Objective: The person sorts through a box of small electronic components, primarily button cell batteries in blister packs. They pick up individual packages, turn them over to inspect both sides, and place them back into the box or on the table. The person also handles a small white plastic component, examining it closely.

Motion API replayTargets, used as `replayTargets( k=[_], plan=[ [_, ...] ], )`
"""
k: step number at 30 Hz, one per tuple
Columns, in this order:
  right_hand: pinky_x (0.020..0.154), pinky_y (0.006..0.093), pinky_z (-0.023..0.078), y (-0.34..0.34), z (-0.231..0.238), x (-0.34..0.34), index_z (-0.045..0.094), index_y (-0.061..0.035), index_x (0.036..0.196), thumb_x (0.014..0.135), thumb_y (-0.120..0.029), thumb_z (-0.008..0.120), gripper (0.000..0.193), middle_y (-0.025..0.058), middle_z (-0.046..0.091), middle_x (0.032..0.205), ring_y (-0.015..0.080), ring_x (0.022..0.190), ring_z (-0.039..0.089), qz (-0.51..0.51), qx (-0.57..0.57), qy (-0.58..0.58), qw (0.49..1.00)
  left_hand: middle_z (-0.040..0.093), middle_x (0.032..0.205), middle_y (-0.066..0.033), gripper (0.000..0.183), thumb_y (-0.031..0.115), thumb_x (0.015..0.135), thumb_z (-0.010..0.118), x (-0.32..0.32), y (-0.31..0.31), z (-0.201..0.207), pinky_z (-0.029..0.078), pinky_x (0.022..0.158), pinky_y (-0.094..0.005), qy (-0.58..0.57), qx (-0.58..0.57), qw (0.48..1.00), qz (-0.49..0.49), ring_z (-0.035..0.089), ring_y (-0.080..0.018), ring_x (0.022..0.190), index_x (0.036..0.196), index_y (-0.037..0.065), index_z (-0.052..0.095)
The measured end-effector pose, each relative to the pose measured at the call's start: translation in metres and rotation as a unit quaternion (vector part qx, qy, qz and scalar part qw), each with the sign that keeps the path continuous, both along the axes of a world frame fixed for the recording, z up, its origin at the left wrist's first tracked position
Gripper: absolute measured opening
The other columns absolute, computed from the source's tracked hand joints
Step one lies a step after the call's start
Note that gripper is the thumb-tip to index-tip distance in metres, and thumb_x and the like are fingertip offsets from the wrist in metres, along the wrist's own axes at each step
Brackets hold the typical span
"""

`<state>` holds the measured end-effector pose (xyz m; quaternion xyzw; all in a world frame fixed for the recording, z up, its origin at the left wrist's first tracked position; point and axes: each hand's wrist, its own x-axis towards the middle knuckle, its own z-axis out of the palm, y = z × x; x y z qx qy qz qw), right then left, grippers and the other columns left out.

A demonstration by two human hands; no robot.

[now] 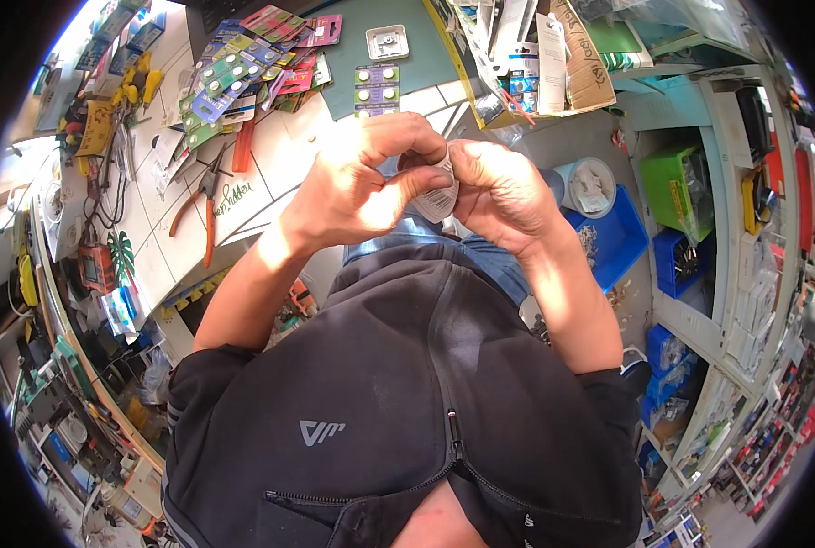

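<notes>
"Head view: how are the fingers?"
"The bare left hand (360, 187) and bare right hand (508, 194) pinch a small whitish printed card (436, 206), fingertips nearly together."
"Where's it held?"
"Between both hands, above blue denim jeans (387, 241)."

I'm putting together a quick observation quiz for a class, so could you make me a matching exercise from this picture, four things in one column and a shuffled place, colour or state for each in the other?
Things:
1. Small card
2. Pliers
3. Square dish
4. Cardboard box

Places, colours or states:
A. On the dark green mat
B. Filled with assorted packets
C. Between the fingers of the left hand and right hand
D. Orange handles

Right pairs: 1-C, 2-D, 3-A, 4-B.
</notes>
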<state>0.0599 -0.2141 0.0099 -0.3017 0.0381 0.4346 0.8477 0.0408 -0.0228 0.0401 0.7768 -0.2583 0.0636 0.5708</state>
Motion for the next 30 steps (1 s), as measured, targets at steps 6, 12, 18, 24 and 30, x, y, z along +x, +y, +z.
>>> replayTargets(
  k=[6, 12, 18, 24, 30],
  plan=[
    [0.072, 0.0227, 0.048, 0.013, 0.001, -0.007, 0.066, 0.0041, 0.101, 0.095, -0.025, 0.064, 0.029, 0.0025, 0.065, 0.088, 0.0082, 0.079, 0.058, -0.115, -0.091, -0.2, 0.969, 0.067, 0.08, -0.0098, 0.017, -0.001, 0.071, 0.078, 0.004, 0.005, -0.003, 0.051, 0.066, -0.0308, -0.028, -0.034, 0.994, 0.099, 0.065, -0.0231, 0.073, 0.085, 0.001, 0.068],
    [0.07, 0.021, 0.05, 0.024, 0.015, -0.021, 0.067, 0.0055, 0.108, 0.091, -0.015, 0.07, 0.027, 0.0041, 0.068, 0.09, 0.0074, 0.08, 0.061, -0.237, -0.247, -0.306, 0.888, 0.069, 0.09, -0.009, 0.024, 0.0, 0.07, 0.078, -0.015, -0.012, -0.008, 0.052, 0.071, -0.0327, -0.224, 0.109, 0.929, 0.274, 0.066, -0.025, 0.08, 0.092, 0.004, 0.07],
    [0.069, 0.0231, 0.051, 0.03, 0.01, -0.026, 0.068, 0.006, 0.099, 0.089, -0.007, 0.069, 0.016, 0.0055, 0.069, 0.083, 0.01, 0.076, 0.063, -0.29, -0.286, -0.412, 0.815, 0.072, 0.087, -0.0141, 0.02, 0.001, 0.08, 0.073, -0.033, -0.029, 0.0, 0.054, 0.061, -0.0297, -0.12, 0.069, 0.941, 0.308, 0.07, -0.0247, 0.069, 0.1, 0.001, 0.071],
    [0.063, 0.026, 0.05, 0.03, 0.006, -0.022, 0.067, 0.0035, 0.092, 0.086, -0.002, 0.069, 0.008, 0.0098, 0.067, 0.077, 0.0146, 0.069, 0.064, -0.269, -0.306, -0.489, 0.771, 0.073, 0.08, -0.0129, 0.015, 0.002, 0.083, 0.073, -0.04, -0.03, 0.002, 0.052, 0.057, -0.0244, 0.006, -0.043, 0.942, 0.332, 0.069, -0.0136, 0.065, 0.097, -0.002, 0.073],
    [0.064, 0.0252, 0.05, 0.02, 0.018, -0.014, 0.068, 0.0036, 0.093, 0.087, -0.001, 0.069, 0.008, 0.009, 0.069, 0.079, 0.0132, 0.071, 0.064, -0.195, -0.296, -0.524, 0.774, 0.074, 0.079, -0.0073, 0.014, 0.002, 0.086, 0.07, -0.044, -0.021, -0.001, 0.05, 0.059, -0.0201, 0.104, -0.119, 0.95, 0.27, 0.064, -0.0058, 0.067, 0.098, -0.003, 0.073]
  ],
)
